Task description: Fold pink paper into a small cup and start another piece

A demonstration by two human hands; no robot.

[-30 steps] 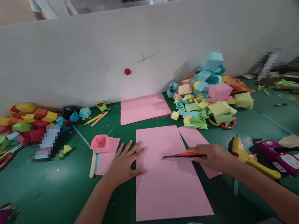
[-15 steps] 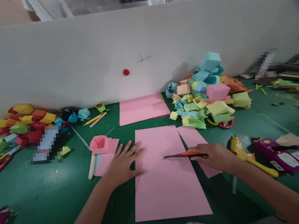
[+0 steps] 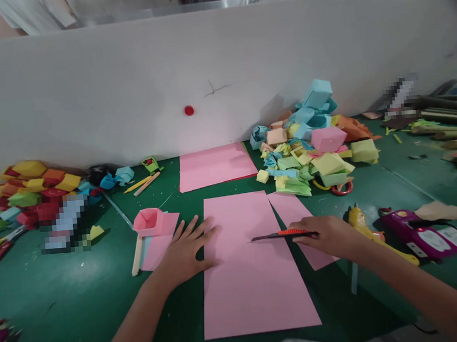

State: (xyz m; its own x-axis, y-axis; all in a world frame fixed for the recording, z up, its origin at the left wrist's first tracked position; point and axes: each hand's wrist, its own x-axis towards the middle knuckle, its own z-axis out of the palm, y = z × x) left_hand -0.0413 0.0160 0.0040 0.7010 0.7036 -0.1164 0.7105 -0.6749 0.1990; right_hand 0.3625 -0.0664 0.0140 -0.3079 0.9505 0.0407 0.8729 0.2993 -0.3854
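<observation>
Grips a red-and-black cutter clamped in the right hand, pointing leftward over the middle of a large pink sheet; cannot tell whether touching the paper with the tip or just above. Spreads the left hand across the sheet's left edge, fingers apart, well clear of the cutter. Has the sheet lying flat on a green table, between both hands.

Shows a white label on a purple device to the right, too small to read.

Has a narrow pink strip slanting just beside the sheet, partly hidden under the right hand. Past that wrist, shows a yellow glue gun. Next to the left hand, includes a small pink sheet, partly covered by it, plus a pink paper box and a wooden stick. Farther off, shows stacked pink sheets, a yellow pencil, a heap of folded paper on the right and another heap on the left, all before a white partition.
</observation>
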